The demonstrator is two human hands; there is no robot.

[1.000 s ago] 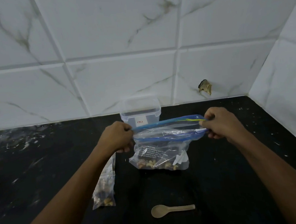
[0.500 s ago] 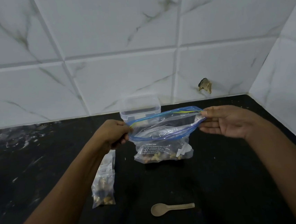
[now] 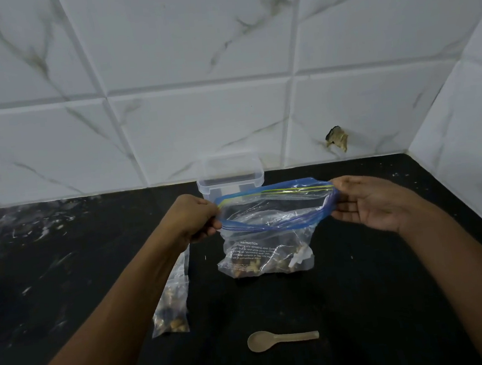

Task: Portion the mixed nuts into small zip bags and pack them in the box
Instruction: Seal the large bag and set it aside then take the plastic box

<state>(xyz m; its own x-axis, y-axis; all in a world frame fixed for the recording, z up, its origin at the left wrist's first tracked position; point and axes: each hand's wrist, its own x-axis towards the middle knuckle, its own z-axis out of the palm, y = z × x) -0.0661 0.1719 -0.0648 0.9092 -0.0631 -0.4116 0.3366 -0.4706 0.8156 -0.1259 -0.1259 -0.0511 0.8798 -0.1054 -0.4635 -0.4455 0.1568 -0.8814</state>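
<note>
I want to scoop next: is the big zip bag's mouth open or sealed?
Open. The big zip bag's blue zip edges bow apart, pulled by the left hand and right hand.

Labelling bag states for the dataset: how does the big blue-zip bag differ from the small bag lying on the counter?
The big bag stands upright with its blue zip mouth held open by the left hand and right hand; the small bag lies flat on the counter, untouched. The big bag is clearly wider and bears printed text; the small bag shows none. Both are clear plastic with nuts at the bottom.
</note>
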